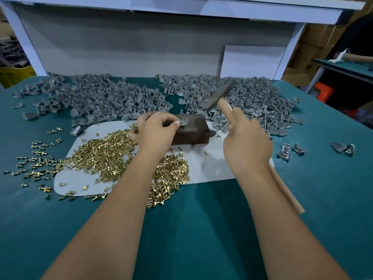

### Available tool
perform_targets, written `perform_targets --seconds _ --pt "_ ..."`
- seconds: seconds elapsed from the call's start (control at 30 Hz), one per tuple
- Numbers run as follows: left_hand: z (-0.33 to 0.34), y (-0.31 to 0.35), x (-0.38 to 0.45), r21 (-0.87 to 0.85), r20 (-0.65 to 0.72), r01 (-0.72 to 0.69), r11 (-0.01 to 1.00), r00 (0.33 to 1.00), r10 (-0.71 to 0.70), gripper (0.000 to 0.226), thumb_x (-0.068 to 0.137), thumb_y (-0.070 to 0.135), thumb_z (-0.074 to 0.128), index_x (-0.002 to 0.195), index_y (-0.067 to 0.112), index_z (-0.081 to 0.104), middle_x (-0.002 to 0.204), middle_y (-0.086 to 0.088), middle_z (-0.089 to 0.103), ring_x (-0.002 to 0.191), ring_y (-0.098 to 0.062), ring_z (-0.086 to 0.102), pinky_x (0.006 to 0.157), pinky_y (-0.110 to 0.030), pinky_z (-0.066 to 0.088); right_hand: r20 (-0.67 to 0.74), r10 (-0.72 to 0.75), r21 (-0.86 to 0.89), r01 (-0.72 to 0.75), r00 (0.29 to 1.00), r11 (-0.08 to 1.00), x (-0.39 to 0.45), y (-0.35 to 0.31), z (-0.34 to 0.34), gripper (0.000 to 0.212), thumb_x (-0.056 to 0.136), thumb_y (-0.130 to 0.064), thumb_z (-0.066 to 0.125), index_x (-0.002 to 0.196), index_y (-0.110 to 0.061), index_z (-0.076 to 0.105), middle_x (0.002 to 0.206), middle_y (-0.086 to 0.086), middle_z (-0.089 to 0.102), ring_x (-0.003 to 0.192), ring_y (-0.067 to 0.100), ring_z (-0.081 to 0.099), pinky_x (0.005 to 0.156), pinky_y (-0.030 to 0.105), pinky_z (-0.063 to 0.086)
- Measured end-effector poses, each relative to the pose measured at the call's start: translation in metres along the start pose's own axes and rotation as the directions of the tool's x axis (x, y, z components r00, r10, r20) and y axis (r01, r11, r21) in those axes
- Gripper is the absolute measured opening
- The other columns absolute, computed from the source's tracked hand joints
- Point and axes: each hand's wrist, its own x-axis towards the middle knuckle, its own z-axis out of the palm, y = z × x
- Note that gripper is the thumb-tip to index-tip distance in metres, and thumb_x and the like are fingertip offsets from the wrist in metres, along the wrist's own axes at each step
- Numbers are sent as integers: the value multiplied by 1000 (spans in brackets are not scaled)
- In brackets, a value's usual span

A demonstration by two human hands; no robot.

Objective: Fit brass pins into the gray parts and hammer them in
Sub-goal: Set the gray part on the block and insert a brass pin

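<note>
At the centre of the frame I see my left hand [156,131] over the dark block [190,131], its fingers [175,123] pinching a gray part [183,122] that sits on the block's top near its upper left corner. A brass pin [184,119] stands up out of that part. My right hand [247,141], right of centre, has its fingers curled tight round the wooden handle of the hammer [221,96]; the blurred metal head hangs in the air above and to the right of the block, clear of the pin. The block rests on a white mat [212,168] on the green surface [191,229]. Loose brass pins [105,154] are heaped on the mat's left half and spill onto the surface at left. Heaps of gray parts [113,98] run across the upper middle of the frame.
</note>
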Motion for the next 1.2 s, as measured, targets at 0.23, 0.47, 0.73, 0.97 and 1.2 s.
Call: perform_targets --seconds 0.23,0.47,0.73,0.97,1.2 --pt "0 0 1 -26 52 -19 999 998 21 17 91 39 65 75 42 61 112 26 52 132 -13 25 108 -46 14 219 81 -38 -75 972 996 5 9 10 19 91 -19 50 104 -13 62 106 14 59 91 34 50 70 34 39" --pt "-3 3 -1 -10 32 -7 1000 999 8 24 89 39 68 68 44 57 115 22 57 132 -18 28 111 -53 18 47 -266 420 222 963 880 25 -46 20 20 91 -27 58 107 -22 70 107 0 58 99 20 53 88 34 44" --pt "-3 2 1 -35 41 -22 999 999 24 16 88 38 69 76 43 61 118 18 61 130 -20 30 111 -51 23 120 -264 503 170 957 847 32 -57 45 8 86 -20 65 86 -22 73 95 -2 65 89 17 59 81 35 49" --pt "0 1 2 -16 9 4 1000 1000 -4 22 86 43 69 67 47 58 105 26 55 130 -17 29 97 -43 17 104 -203 540 116 974 834 30 -63 49 18 85 -15 66 71 -24 60 89 -5 56 86 16 54 78 31 45" --pt "0 0 2 -27 -6 -10 1000 1000 10 25 86 42 69 65 48 56 105 26 56 130 -18 30 100 -45 20 109 -202 484 126 973 866 29 -68 48 20 88 -13 62 70 -20 57 97 3 62 93 19 51 74 27 36"
